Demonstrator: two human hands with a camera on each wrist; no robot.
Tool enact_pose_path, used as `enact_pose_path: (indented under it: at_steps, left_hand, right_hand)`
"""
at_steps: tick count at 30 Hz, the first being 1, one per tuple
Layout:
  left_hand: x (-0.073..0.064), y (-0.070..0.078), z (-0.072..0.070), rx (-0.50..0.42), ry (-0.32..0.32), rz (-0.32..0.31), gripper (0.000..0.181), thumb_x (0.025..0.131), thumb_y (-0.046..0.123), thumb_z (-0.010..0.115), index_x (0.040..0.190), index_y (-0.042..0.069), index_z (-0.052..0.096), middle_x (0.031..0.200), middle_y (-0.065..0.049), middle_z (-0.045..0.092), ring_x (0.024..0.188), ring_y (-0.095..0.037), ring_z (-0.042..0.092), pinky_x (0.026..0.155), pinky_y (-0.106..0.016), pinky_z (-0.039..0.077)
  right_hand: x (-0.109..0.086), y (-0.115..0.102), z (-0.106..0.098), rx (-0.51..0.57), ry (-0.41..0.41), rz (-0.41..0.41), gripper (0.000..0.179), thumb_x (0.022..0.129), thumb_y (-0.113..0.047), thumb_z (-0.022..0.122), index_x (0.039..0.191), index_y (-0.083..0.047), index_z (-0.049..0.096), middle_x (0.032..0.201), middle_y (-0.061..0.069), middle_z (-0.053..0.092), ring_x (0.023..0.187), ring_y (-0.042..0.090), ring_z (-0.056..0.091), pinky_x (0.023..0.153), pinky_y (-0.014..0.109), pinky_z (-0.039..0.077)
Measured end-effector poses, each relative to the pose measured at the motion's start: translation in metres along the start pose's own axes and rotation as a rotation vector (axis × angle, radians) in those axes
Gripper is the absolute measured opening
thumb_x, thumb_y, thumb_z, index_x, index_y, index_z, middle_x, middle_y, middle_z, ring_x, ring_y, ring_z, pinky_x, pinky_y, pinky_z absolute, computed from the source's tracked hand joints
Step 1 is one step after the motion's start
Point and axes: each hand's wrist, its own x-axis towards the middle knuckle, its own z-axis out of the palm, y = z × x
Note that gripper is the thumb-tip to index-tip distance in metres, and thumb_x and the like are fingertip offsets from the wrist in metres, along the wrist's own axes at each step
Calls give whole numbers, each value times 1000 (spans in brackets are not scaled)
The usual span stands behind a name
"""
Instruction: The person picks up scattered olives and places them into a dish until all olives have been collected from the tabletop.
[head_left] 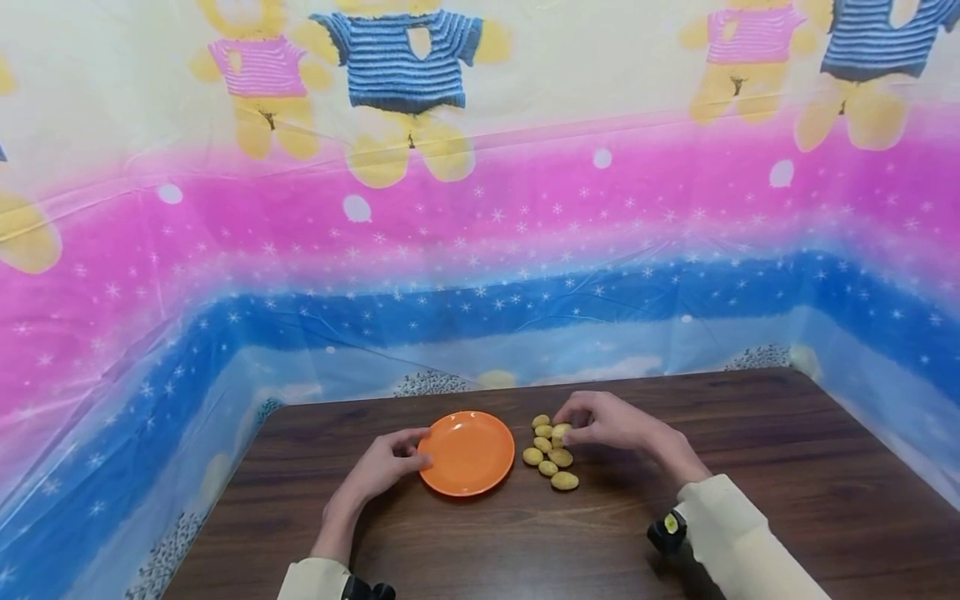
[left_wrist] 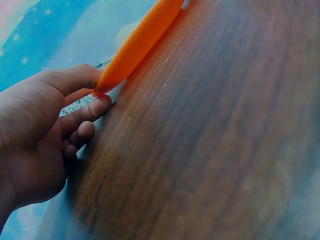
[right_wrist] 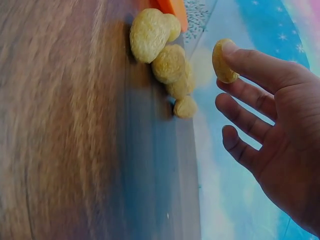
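Observation:
My left hand (head_left: pixel 377 468) pinches the left rim of a round orange plate (head_left: pixel 468 454). In the left wrist view the thumb lies over the edge of the plate (left_wrist: pixel 137 47) and fingers are beneath it. My right hand (head_left: pixel 621 423) pinches a small yellow potato (right_wrist: pixel 223 61) between thumb and index finger; in the right wrist view it is raised off the table and the other fingers are spread. Several more small potatoes (head_left: pixel 548 468) lie in a loose cluster on the table, between the plate and the right hand.
Everything lies on a dark brown wooden table (head_left: pixel 480 546). Behind and beside it hangs a cloth backdrop (head_left: pixel 480 217) with pink and blue bands and bear figures. A black wrist camera (head_left: pixel 667 532) sits at the right sleeve.

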Motion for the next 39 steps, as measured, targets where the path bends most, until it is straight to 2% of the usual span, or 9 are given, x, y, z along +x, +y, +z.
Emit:
enact_pose_path:
  at_steps: [8,14,24,30,35,39]
  left_hand:
    - [0,0,0,-1,2,-6,52,86,31,77,134,18,63,90,-4,59,82,-18,51,68,-30,39]
    - [-1,0,1,5,5,-3,52,87,30,77,135,18,63,90,-4,60,83,-17,52,70,-30,40]
    - [-2,0,1,7,2,7,52,87,30,77,135,17,62,89,-4,60,82,-17,52,70,-30,40]
    - [-1,1,1,1,-2,6,53,87,30,77,135,17,62,89,-4,60,82,-17,52,68,-29,39]
    - [-1,2,0,-4,-1,1,52,87,31,77,135,18,62,89,-4,60,82,-18,52,68,-29,39]
    - [-1,1,0,-3,-2,6,52,87,30,76,135,17,62,89,-4,60,82,-18,52,68,-29,39]
  right_hand:
    - [9,-11,2,-4,-9,-18,27,92,-31,71,117,-20,72,108,-9,63,92,13,60,76,34,51]
    - [16,-18,5,20,-16,-33,21,92,-29,71,113,-27,72,107,-10,64,89,12,63,74,32,53]
    - [29,-29,10,12,-31,-70,21,92,-33,71,112,-27,73,107,-11,63,92,12,60,77,33,52]
    - [36,-36,12,15,-50,-81,24,93,-33,70,114,-23,73,111,-9,62,97,12,60,79,33,52]
    - [44,-40,17,19,-64,-101,23,93,-30,71,114,-22,73,112,-6,62,91,10,62,75,30,53]
    - [51,-44,22,24,-75,-75,22,92,-31,71,113,-25,73,111,-7,63,88,10,63,74,30,54]
